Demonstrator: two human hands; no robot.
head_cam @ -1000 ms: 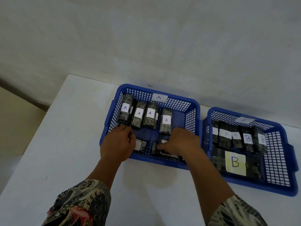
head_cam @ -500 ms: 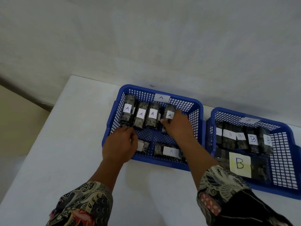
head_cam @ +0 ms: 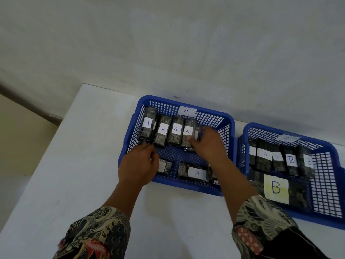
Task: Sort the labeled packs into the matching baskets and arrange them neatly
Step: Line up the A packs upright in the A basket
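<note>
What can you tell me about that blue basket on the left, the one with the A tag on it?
The A basket is a shallow rectangular tray of blue plastic with lattice walls and floor and a solid rounded rim. A white paper tag marked A sits on its far wall. It rests flat on the white table, close beside the B basket. Inside, dark wrapped packs with A labels lie in a far row, with more lying along the near wall. The left hand and the right hand both reach in.

fourth a pack [head_cam: 189,134] now beside third
</note>
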